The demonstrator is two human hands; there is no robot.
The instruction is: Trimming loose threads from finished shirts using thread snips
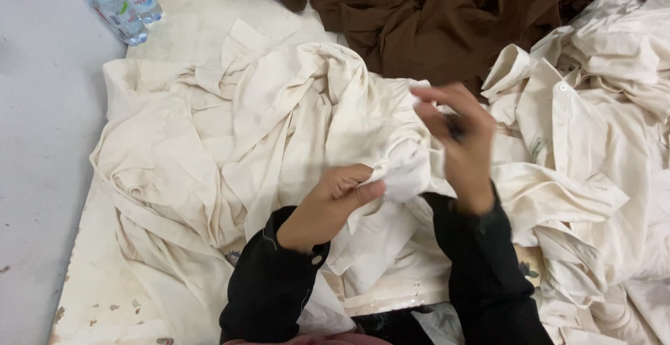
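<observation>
Right now the left hand (335, 202) pinches a fold of the cream cloth (279, 129); beside it, the right hand's (457, 143) fingers (429, 94) grip a small dark tool (455, 130).

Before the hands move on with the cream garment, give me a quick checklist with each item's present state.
1. Left hand grips the cream garment: ok, fingers pinch a fold.
2. Right hand has a hold on the same cloth: cannot tell, fingers raised, small dark object between them.
3. Both hands in view: ok.
4. Garment lies apart from the brown cloth: ok, brown pile behind it.
5. Garment apart from the cream pile at right: cannot tell, they overlap.
6. Plastic bottles off the cloth: ok.
</observation>
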